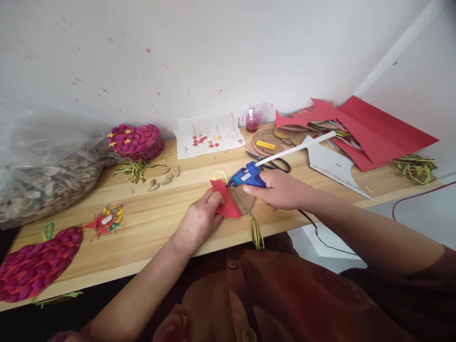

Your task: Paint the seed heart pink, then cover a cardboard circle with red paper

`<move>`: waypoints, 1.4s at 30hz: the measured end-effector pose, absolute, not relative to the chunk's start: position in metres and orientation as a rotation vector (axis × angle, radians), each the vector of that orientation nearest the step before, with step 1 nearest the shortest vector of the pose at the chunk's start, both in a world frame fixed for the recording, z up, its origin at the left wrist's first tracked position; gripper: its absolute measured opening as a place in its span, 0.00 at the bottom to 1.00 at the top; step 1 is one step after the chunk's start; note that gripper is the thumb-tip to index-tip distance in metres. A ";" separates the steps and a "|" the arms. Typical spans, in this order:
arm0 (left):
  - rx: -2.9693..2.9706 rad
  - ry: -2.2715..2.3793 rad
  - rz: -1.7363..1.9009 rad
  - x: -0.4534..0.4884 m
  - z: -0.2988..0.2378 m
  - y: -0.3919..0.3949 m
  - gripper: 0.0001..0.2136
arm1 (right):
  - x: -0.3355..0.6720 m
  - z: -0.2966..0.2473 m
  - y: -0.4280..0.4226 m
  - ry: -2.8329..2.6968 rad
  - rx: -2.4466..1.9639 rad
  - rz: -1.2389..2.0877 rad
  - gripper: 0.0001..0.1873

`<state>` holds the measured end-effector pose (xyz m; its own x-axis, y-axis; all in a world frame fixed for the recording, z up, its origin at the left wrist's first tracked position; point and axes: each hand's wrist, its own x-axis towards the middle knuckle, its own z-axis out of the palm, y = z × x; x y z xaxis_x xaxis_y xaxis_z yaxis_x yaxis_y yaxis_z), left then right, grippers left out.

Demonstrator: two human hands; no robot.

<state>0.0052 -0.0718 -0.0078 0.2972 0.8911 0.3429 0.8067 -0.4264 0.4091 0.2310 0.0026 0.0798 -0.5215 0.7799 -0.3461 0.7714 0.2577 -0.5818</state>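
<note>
My right hand [281, 189] is wrapped round a blue hot glue gun [245, 176], with a long white glue stick [295, 149] poking out of its back. The gun's nozzle points down at the edge of a folded-up piece of red paper [228, 203], which my left hand [201, 216] pinches at its left side. Beside the red paper shows a brown cardboard disc [248, 199], partly covered by the gun and paper. A yellow loop [221, 176] sticks out at its top, and a green and yellow yarn tassel [256, 232] hangs from its lower end over the table edge.
Scissors [281, 164] lie behind the gun. Red paper sheets [384, 128] pile up at the right. Peanuts [166, 181], a stack of purple-covered pieces [137, 140], a finished-looking purple piece [39, 266] and a plastic bag of shells [50, 185] are leftward. A purple cup [253, 118] stands behind.
</note>
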 end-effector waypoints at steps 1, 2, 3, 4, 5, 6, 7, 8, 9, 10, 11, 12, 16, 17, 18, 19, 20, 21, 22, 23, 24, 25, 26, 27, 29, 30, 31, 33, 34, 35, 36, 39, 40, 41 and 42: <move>2.397 1.589 0.799 0.006 -0.008 -0.072 0.06 | 0.232 0.081 0.003 -2.490 -1.543 1.135 0.23; 2.395 1.590 0.800 0.006 -0.007 -0.072 0.06 | 0.232 0.082 0.003 -2.500 -1.556 1.133 0.23; 2.393 1.592 0.801 0.006 -0.007 -0.072 0.06 | 0.233 0.083 0.004 -2.514 -1.567 1.135 0.23; 2.392 1.592 0.802 0.006 -0.007 -0.072 0.06 | 0.234 0.084 0.004 -2.528 -1.574 1.139 0.23; 2.391 1.593 0.806 0.006 -0.007 -0.072 0.06 | 0.235 0.085 0.005 -2.541 -1.579 1.141 0.23; 2.390 1.592 0.807 0.006 -0.007 -0.072 0.06 | 0.236 0.086 0.005 -2.552 -1.580 1.144 0.23; 2.391 1.589 0.809 0.006 -0.007 -0.072 0.06 | 0.237 0.087 0.006 -2.556 -1.582 1.147 0.22; 2.393 1.586 0.814 0.006 -0.007 -0.072 0.06 | 0.237 0.088 0.007 -2.554 -1.583 1.153 0.22; 2.393 1.586 0.819 0.005 -0.007 -0.072 0.06 | 0.238 0.088 0.007 -2.546 -1.583 1.157 0.21; 2.391 1.585 0.823 0.005 -0.007 -0.072 0.07 | 0.239 0.089 0.008 -2.541 -1.580 1.161 0.22; 2.387 1.585 0.826 0.005 -0.007 -0.072 0.07 | 0.239 0.089 0.008 -2.538 -1.575 1.165 0.22; 2.380 1.586 0.830 0.005 -0.007 -0.072 0.07 | 0.239 0.090 0.009 -2.535 -1.572 1.170 0.22; 2.355 1.589 0.837 0.005 -0.007 -0.072 0.08 | 0.240 0.087 0.011 -2.526 -1.562 1.179 0.22; 2.355 1.592 0.832 0.005 -0.006 -0.072 0.08 | 0.239 0.086 0.011 -2.531 -1.558 1.187 0.23; 2.356 1.596 0.828 0.005 -0.006 -0.072 0.08 | 0.239 0.085 0.011 -2.540 -1.557 1.195 0.23; 2.360 1.597 0.824 0.006 -0.005 -0.072 0.08 | 0.238 0.084 0.011 -2.550 -1.558 1.203 0.23; 2.362 1.596 0.824 0.006 -0.005 -0.071 0.07 | 0.238 0.084 0.011 -2.556 -1.562 1.209 0.24; 2.364 1.591 0.826 0.006 -0.005 -0.071 0.07 | 0.237 0.084 0.011 -2.557 -1.566 1.210 0.24; 2.364 1.587 0.828 0.006 -0.004 -0.071 0.07 | 0.237 0.085 0.011 -2.557 -1.570 1.207 0.24; 2.363 1.584 0.831 0.006 -0.004 -0.071 0.07 | 0.236 0.086 0.011 -2.561 -1.572 1.198 0.24; 2.361 1.581 0.832 0.006 -0.004 -0.071 0.07 | 0.235 0.087 0.011 -2.570 -1.576 1.179 0.23; 2.358 1.582 0.831 0.005 -0.004 -0.071 0.07 | 0.234 0.089 0.011 -2.589 -1.584 1.149 0.23; 2.356 1.585 0.830 0.005 -0.005 -0.071 0.07 | 0.233 0.091 0.011 -2.612 -1.598 1.115 0.22; 2.356 1.585 0.829 0.005 -0.005 -0.071 0.07 | 0.232 0.094 0.010 -2.638 -1.612 1.081 0.22; 2.362 1.581 0.836 0.005 -0.006 -0.071 0.07 | 0.231 0.097 0.010 -2.682 -1.629 1.039 0.21; 2.365 1.579 0.841 0.005 -0.006 -0.071 0.07 | 0.231 0.099 0.010 -2.697 -1.631 1.036 0.21; 2.370 1.575 0.845 0.005 -0.006 -0.071 0.07 | 0.231 0.099 0.009 -2.710 -1.625 1.033 0.21; 2.379 1.569 0.849 0.004 -0.007 -0.071 0.08 | 0.232 0.099 0.010 -2.734 -1.603 0.993 0.21; 2.381 1.570 0.848 0.004 -0.007 -0.071 0.08 | 0.233 0.099 0.010 -2.748 -1.587 0.956 0.22; 2.381 1.572 0.846 0.004 -0.007 -0.071 0.08 | 0.233 0.099 0.010 -2.764 -1.573 0.914 0.22; 2.380 1.576 0.843 0.004 -0.007 -0.071 0.08 | 0.234 0.098 0.010 -2.782 -1.560 0.879 0.22; 2.381 1.576 0.847 0.004 -0.007 -0.071 0.08 | 0.234 0.101 0.010 -2.829 -1.578 0.853 0.23; 2.384 1.569 0.854 0.004 -0.007 -0.071 0.08 | 0.234 0.103 0.009 -2.844 -1.600 0.854 0.23; 2.387 1.562 0.862 0.004 -0.007 -0.071 0.08 | 0.233 0.105 0.008 -2.860 -1.617 0.850 0.23; 2.391 1.556 0.870 0.004 -0.008 -0.071 0.08 | 0.233 0.108 0.007 -2.875 -1.628 0.837 0.23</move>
<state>0.0038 -0.0707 -0.0076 0.2898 0.8775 0.3821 0.7851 -0.4463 0.4295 0.2329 0.0075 0.1078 -0.5163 0.7270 -0.4527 0.8564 0.4330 -0.2813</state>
